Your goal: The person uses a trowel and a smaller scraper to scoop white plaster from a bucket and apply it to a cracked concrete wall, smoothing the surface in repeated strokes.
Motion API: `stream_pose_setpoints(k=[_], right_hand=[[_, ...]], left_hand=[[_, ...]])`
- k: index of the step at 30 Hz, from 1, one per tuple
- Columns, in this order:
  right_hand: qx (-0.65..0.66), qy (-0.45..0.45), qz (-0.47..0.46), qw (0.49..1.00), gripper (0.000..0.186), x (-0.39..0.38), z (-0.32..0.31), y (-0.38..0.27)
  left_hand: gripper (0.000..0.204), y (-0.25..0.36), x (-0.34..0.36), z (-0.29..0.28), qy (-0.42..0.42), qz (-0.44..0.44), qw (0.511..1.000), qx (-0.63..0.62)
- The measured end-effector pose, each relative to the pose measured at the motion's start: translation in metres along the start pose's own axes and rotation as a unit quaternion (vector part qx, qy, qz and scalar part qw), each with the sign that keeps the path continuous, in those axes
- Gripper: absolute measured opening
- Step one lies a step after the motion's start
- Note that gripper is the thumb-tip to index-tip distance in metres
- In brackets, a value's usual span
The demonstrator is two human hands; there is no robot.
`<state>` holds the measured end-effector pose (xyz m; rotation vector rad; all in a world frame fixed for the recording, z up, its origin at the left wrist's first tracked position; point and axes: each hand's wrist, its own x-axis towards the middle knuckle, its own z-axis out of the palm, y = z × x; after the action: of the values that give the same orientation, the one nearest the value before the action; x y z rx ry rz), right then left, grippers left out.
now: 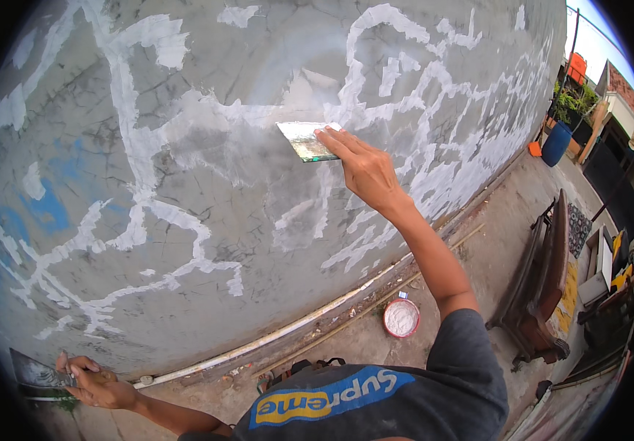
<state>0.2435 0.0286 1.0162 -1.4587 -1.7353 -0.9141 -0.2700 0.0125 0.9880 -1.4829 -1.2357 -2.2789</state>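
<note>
My right hand (370,173) grips a flat, wide putty scraper (302,141), its fingers spread over the back of the blade. That blade lies against the grey wall (251,198), where white filler (207,117) runs in branching streaks over the cracks. Low at the left, my left hand (100,386) is closed on the edge of a second flat, dark scraper (31,370), which is smeared with pale residue. Behind my body on the ground stands a small red-rimmed bucket (401,336) with white putty (403,316) in it.
A pale pipe (258,340) follows the foot of the wall. To the right stands a brown wooden bench (545,283) beside a pile of household items (622,272). Farther off are a blue barrel (556,144) and green plants (576,103).
</note>
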Motion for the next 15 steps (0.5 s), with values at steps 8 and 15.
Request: stream_pose_setpoints(k=[8, 15], right_hand=[[-0.055, 0.227, -0.025, 0.972, 0.063, 0.088, 0.008, 0.032], [-0.056, 0.191, -0.022, 0.98, 0.064, 0.072, 0.05, 0.027]], left_hand=[[0.033, -0.003, -0.009, -0.01, 0.021, -0.074, 0.996, -0.041], [0.028, -0.001, -0.012, -0.004, 0.019, -0.088, 0.996, 0.004]])
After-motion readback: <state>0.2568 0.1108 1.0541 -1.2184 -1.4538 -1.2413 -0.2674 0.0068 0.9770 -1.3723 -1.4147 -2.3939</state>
